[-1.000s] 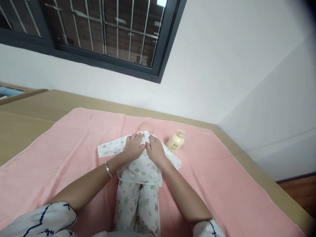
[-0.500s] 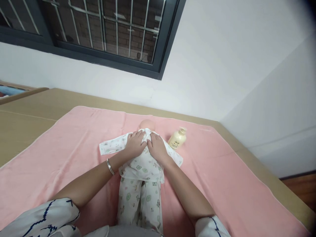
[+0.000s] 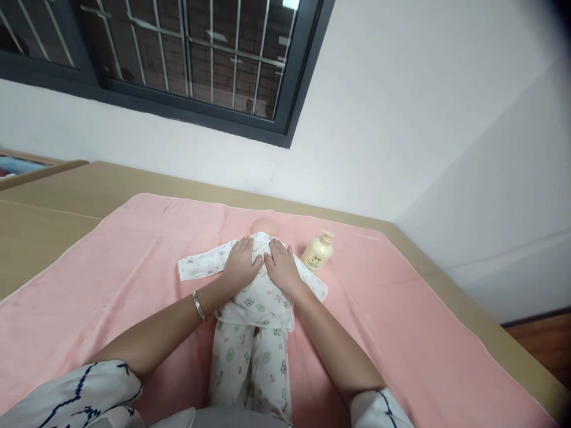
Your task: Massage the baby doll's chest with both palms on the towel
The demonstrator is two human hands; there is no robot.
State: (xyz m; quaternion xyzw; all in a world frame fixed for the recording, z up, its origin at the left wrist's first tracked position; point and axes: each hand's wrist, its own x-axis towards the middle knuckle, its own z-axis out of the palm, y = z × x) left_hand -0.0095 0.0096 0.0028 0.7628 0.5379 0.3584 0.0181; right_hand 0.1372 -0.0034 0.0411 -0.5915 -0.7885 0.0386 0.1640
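Observation:
A baby doll (image 3: 264,226) lies stretched out with its smooth, bald head away from me. It wears a white printed top (image 3: 259,306) and matching trousers (image 3: 229,362). Its sleeves spread to both sides. Flat on the upper left of the top rests my left hand (image 3: 242,261), fingers extended, a silver bangle on the wrist. Beside it my right hand (image 3: 283,267) lies flat on the upper right, thumbs close together. Neither hand grips anything. Whether the doll faces up or down I cannot tell.
A cream pump bottle (image 3: 318,252) stands just right of the doll's right-hand sleeve. Beneath everything spreads a pink blanket (image 3: 392,333) on a wooden surface (image 3: 57,220). Behind rise a white wall (image 3: 357,131) and a dark-framed, barred window (image 3: 187,98).
Both hands stay on the doll's upper body, with only a slight shift of the fingers. The whole view has moved very slightly.

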